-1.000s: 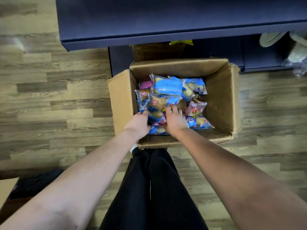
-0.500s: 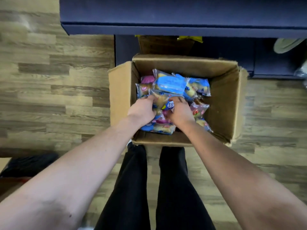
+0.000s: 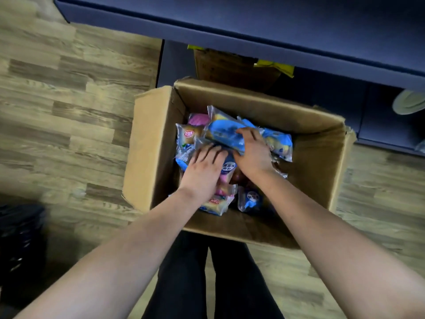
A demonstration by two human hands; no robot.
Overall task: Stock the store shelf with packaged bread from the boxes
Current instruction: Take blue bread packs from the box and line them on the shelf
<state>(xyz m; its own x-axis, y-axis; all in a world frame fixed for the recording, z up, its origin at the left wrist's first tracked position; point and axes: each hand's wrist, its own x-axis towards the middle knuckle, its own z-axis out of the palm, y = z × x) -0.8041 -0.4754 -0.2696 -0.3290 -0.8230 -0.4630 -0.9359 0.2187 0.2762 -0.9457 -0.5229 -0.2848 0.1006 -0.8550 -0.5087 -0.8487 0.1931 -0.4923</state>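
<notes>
Right fingers [image 3: 247,134] curl over the top of the blue pack [image 3: 222,134], thumb down at its near edge: that's a firm grasp, right hand [image 3: 254,155] wrapped round it. Left fingers [image 3: 207,153] are straight and spread, pressing flat on the packs [image 3: 188,137] just beside it, tips touching the blue pack's near edge; left hand [image 3: 202,171] is released, nothing held. Both hands are side by side, nearly touching, deep inside the box [image 3: 149,146]. The blue pack lies on top of the heap, toward the box's far wall. Around it are clear wrappers with golden buns, a pink one [image 3: 197,118] at the far-left corner, and more blue and pink ones under the wrists at the near wall. The heap crowds the left side of the box. The box, flaps up, stands on the wood floor [image 3: 69,88] with its far wall tight against the foot of the dark blue shelf [image 3: 253,24]. A second box [image 3: 234,67] sits tucked under that shelf, right behind. Black trousers [image 3: 207,284] are at the near wall.
</notes>
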